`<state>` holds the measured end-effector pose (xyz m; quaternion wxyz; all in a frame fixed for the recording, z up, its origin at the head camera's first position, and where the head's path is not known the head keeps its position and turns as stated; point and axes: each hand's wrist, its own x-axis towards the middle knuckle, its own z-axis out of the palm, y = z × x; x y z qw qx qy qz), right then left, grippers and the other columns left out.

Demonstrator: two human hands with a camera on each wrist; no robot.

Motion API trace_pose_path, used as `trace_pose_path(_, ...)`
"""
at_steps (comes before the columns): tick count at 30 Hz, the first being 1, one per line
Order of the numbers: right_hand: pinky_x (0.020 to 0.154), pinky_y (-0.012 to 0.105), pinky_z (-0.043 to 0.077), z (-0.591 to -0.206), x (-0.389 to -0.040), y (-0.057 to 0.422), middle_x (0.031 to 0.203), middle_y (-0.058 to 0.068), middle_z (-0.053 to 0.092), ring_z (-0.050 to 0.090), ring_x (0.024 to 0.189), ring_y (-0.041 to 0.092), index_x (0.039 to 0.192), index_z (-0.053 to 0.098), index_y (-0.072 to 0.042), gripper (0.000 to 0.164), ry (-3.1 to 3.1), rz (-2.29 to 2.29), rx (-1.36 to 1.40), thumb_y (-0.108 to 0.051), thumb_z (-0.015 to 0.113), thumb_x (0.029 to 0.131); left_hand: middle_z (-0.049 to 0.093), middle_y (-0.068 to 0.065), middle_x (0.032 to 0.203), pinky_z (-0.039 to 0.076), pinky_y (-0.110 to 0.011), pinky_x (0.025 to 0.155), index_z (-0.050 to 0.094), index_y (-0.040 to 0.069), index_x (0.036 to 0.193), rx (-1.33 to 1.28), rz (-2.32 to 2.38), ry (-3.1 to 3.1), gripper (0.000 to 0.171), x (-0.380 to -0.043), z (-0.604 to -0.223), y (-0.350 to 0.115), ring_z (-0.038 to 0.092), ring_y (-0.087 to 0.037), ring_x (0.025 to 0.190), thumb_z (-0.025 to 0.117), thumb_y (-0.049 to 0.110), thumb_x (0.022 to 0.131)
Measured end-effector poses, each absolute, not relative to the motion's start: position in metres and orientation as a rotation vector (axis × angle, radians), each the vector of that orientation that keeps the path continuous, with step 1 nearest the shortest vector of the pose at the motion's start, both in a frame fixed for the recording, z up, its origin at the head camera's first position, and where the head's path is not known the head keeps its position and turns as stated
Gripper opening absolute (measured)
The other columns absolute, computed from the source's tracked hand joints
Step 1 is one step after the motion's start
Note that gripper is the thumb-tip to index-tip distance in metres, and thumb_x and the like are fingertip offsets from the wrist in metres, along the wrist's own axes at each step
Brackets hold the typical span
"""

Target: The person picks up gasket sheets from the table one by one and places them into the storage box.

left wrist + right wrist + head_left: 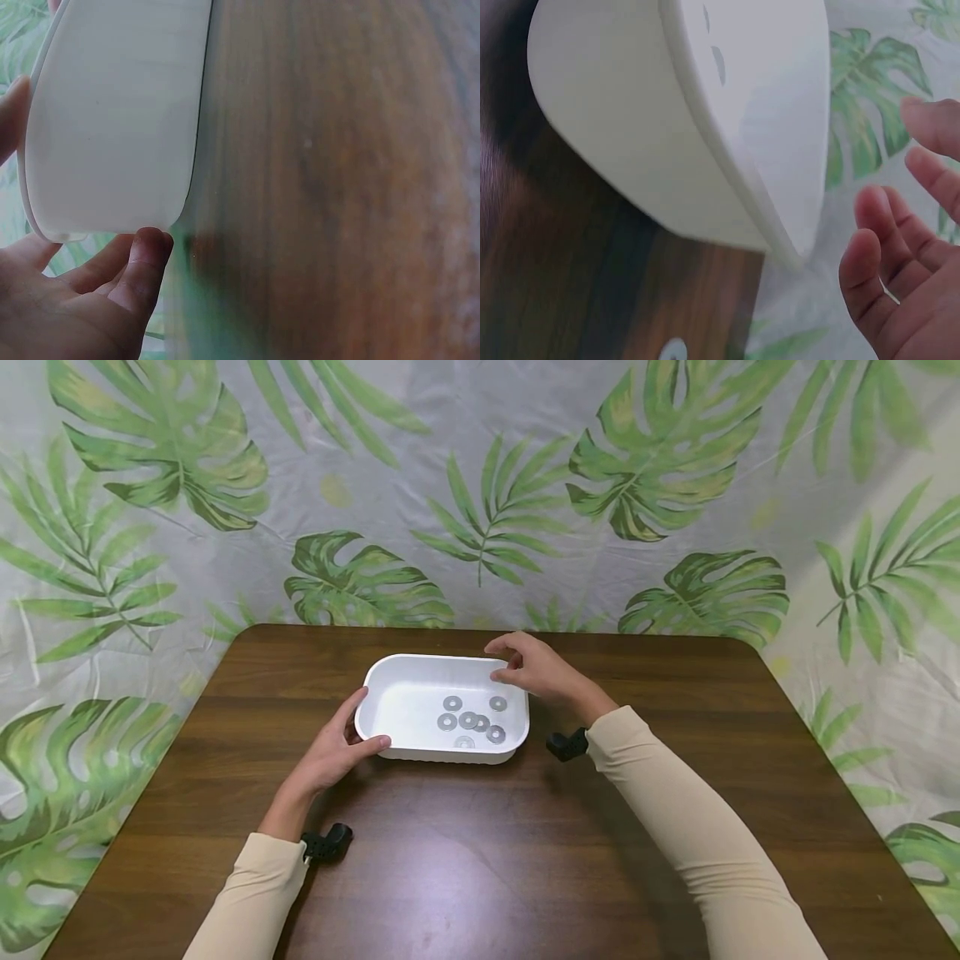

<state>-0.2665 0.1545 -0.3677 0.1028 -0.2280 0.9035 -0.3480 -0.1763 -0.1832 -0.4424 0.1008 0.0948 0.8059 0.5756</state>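
A white plastic bin [442,755] with rounded corners stands on the table, several flat metal washers [468,720] lying loose on its floor toward the right. My left hand [333,747] grips the bin's left end, thumb over the near rim and fingers against the end wall; the left wrist view shows fingertips at the lower corner. Over the far right corner hovers my right hand [543,670], fingers bent and parted from the thumb. Between them nothing shows in the right wrist view. That view also has a small pale ring [673,349], apparently a washer, on the tabletop.
The brown wooden table [450,860] has rounded far corners. A leaf-patterned cloth [495,510] hangs directly behind its far edge. A black wrist device is worn under each sleeve cuff, the right one [567,744] close to the bin's right end.
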Motion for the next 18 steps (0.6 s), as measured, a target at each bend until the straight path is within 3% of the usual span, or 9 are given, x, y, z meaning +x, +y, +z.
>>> trace_pose_path(6, 0.08, 0.039, 0.048, -0.358, -0.264, 0.175, 0.142, 0.011, 0.052, 0.059, 0.101, 0.027, 0.138, 0.055, -0.011, 0.043, 2.695, -0.987, -0.634, -0.021, 0.064, 0.097, 0.032, -0.028, 0.155, 0.042, -0.008, 0.085, 0.008, 0.008, 0.16, 0.291, 1.715, 2.375, 0.091, -0.176, -0.442, -0.183, 0.048, -0.039, 0.131, 0.068, 0.012, 0.092)
trace_pose_path(18, 0.085, 0.045, 0.049, -0.368, -0.264, 0.215, 0.14, 0.014, 0.052, 0.06, 0.104, 0.031, 0.134, 0.057, -0.011, 0.038, 2.726, -0.938, -0.541, -0.022, 0.062, 0.098, 0.035, -0.029, 0.153, 0.041, -0.008, 0.086, 0.008, 0.007, 0.16, 0.295, 1.701, 2.386, 0.091, -0.175, -0.441, -0.182, 0.048, -0.038, 0.129, 0.068, 0.013, 0.092)
